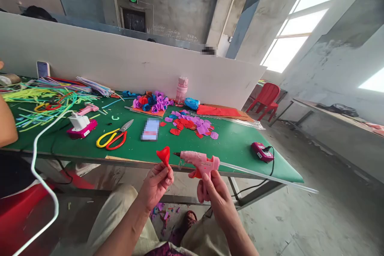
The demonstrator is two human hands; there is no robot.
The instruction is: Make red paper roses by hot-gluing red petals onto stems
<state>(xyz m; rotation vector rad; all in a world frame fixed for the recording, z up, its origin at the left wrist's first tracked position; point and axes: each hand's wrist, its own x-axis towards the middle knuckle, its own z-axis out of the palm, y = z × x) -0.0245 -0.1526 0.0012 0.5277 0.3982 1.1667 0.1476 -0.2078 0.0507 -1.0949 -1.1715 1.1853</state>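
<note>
A small red paper flower [163, 155] is pinched upright between the thumb and fingers of my left hand [157, 184]. My right hand [216, 190] is wrapped round the handle of a pink glue gun [199, 161], whose dark nozzle points left, close beside the flower but apart from it. A long clear glue stick [270, 177] sticks out of the gun's back end. Beyond my hands on the green table [180, 144] lie loose purple and red petals [192, 123], and a pile of finished-looking paper flowers [151, 102] rests on an orange sheet.
Yellow-and-red scissors [115, 136] and a phone [150, 129] lie left of centre. Pink power sockets [262, 152] sit at both sides, with cables. Behind stand a pink bottle [181, 91] and a white partition [135, 60]. A person's arm [6, 123] rests at the left.
</note>
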